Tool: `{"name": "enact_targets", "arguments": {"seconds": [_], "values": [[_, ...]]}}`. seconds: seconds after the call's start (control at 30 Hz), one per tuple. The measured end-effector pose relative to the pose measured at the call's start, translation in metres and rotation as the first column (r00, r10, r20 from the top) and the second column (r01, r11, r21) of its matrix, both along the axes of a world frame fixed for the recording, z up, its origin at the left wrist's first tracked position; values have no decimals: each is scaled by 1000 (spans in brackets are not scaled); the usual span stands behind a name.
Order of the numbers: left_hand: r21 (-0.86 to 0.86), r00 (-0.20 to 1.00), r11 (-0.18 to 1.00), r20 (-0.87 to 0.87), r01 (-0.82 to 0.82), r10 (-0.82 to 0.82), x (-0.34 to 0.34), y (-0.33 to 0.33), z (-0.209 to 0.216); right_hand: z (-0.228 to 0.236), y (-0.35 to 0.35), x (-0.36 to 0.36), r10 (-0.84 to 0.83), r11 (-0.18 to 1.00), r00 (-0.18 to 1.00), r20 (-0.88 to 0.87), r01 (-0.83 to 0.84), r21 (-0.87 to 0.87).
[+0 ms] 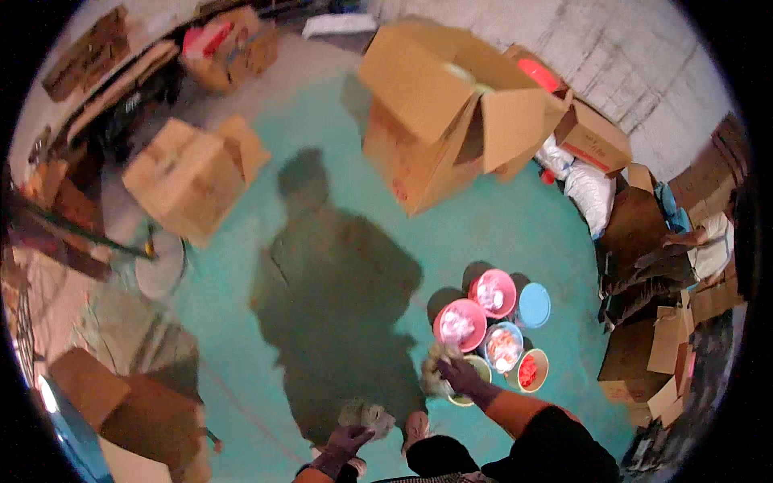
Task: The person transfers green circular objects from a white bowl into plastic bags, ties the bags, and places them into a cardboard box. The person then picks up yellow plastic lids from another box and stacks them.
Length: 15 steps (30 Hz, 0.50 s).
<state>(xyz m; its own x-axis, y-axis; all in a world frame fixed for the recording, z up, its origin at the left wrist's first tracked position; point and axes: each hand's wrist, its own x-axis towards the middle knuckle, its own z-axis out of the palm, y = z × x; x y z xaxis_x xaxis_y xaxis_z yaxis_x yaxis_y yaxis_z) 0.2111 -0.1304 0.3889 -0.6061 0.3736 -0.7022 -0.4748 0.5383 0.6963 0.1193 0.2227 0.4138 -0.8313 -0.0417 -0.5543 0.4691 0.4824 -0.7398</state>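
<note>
Both my hands wear dark purplish gloves. My left hand [348, 439], low in front of me, has its fingers closed on a greyish crumpled bundle [368, 418]. To the right, my right hand [460, 373] grips another greyish bundle [436, 372] beside a green bucket [483, 367], which it partly hides. What the bundles are made of is too blurred to tell. Close by stand a pink bucket [481, 314] and a second pink bucket [510, 291], both with whitish pieces inside. A light-blue bucket [485, 340] contains orange and white pieces; a yellowish bucket [544, 364] contains red ones.
A round blue container [534, 306] stands behind the buckets. Ahead is a large open carton [419, 165], with a smaller carton [189, 177] to the left. White sacks [590, 197] lie near the wall. At far right sits another person [708, 249]. An open box [153, 419] stands lower left.
</note>
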Motion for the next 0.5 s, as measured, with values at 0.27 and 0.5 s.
{"name": "enact_targets", "arguments": {"seconds": [0.27, 0.5], "values": [[137, 837, 827, 36, -545, 545, -122, -13, 249, 238, 75, 17, -273, 948, 957, 99, 285, -143], [120, 797, 821, -196, -558, 571, -261, -12, 355, 241, 136, -73, 495, 773, 724, -481, -114, 624]]}}
